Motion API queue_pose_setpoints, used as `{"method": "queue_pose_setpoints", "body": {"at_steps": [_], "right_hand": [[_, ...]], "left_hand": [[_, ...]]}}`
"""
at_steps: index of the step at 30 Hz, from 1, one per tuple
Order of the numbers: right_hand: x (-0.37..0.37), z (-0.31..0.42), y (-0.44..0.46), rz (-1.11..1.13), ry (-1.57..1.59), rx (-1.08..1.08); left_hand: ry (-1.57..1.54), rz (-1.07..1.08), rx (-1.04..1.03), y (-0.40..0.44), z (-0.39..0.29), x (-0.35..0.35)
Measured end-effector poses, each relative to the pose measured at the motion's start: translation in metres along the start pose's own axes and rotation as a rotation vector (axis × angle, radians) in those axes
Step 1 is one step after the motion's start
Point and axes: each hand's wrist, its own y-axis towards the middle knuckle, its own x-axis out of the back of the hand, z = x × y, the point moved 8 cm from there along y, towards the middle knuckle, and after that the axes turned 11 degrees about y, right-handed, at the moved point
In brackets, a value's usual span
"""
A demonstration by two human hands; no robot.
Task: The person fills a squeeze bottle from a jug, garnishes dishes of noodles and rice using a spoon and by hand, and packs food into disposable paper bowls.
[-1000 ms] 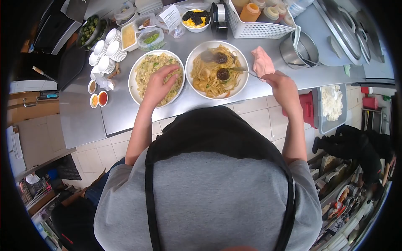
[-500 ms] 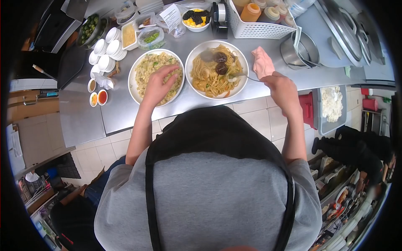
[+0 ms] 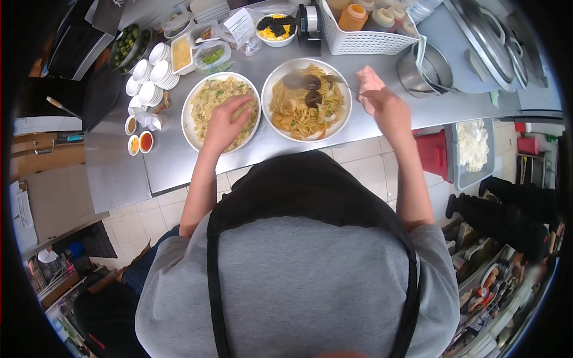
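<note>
My right hand (image 3: 388, 113) is closed on the handle of a metal utensil (image 3: 335, 79), whose head is over the upper right of a noodle bowl (image 3: 308, 122). Two dark round pieces lie on these noodles. My left hand (image 3: 225, 122) hovers over or rests at a bowl of fried rice (image 3: 209, 95), fingers apart and holding nothing; whether it touches the food is unclear. A pink cloth (image 3: 368, 81) lies just beyond my right hand.
Stacked white cups (image 3: 161, 73) and small sauce cups (image 3: 146, 141) stand at the left. Behind are a corn bowl (image 3: 276, 30) and a white bottle basket (image 3: 370, 43). A metal pot (image 3: 424, 70) stands right. Co-workers (image 3: 507, 215) are at the far right.
The utensil's head has moved up to the noodle bowl's upper right, and my right hand has shifted up and slightly left. My left hand stays nearly still.
</note>
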Motion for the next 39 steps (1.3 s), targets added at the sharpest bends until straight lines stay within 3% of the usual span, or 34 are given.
{"method": "queue_pose_setpoints", "body": {"at_steps": [3,6,8,10,11,12,13,15,17,22,24,26,28,30,32,34,36,39], "right_hand": [[-0.012,0.000,0.002,0.025,-0.056,0.088],[0.021,-0.002,0.006,0.015,-0.009,-0.034],[0.055,-0.038,0.013,-0.160,0.032,0.048],[0.101,-0.059,0.018,-0.318,-0.016,-0.094],[0.119,-0.074,0.020,-0.423,-0.132,-0.037],[0.133,-0.084,0.025,-0.416,-0.287,-0.171],[0.138,-0.097,0.031,-0.417,-0.288,-0.170],[0.143,-0.147,0.045,-0.414,-0.482,-0.354],[0.130,-0.201,0.068,-0.381,-0.484,-0.349],[0.098,-0.194,0.082,-0.389,-0.626,-0.264],[0.093,-0.145,0.075,-0.589,-0.523,0.076],[0.053,-0.142,0.078,-0.479,-0.202,0.120],[-0.006,-0.148,0.072,-0.291,-0.025,0.215],[-0.046,-0.139,0.054,-0.108,-0.113,0.030],[-0.045,-0.136,0.045,-0.128,-0.024,0.035],[-0.041,-0.119,0.042,-0.134,0.073,0.045],[-0.012,-0.090,0.039,-0.140,0.384,-0.043],[0.014,-0.053,0.032,-0.161,0.510,-0.029]], "left_hand": [[0.004,-0.008,-0.016,0.002,-0.003,-0.001],[-0.033,-0.006,-0.002,0.002,-0.006,0.002],[-0.058,0.002,0.019,0.002,-0.004,0.002],[-0.040,0.000,0.034,0.001,0.001,0.001],[-0.042,-0.001,0.031,0.001,0.001,0.001],[-0.025,0.001,0.040,0.000,0.003,0.000],[-0.008,0.004,0.051,-0.001,0.003,0.000],[0.010,0.003,0.039,-0.001,0.001,-0.001],[0.031,0.000,0.033,-0.001,-0.001,-0.001],[0.031,0.020,0.043,0.002,-0.009,0.002],[0.046,0.017,0.036,0.003,-0.007,-0.002],[0.058,0.016,0.030,0.008,-0.011,-0.005],[-0.016,0.167,0.018,0.021,-0.032,-0.027],[-0.087,0.189,-0.106,0.038,-0.051,-0.055],[-0.153,0.255,-0.220,0.056,-0.075,-0.090],[-0.027,0.195,-0.360,0.075,-0.102,-0.119],[-0.160,0.306,-0.219,0.097,-0.127,-0.143],[-0.403,0.140,-0.299,0.131,-0.146,-0.174]]}}
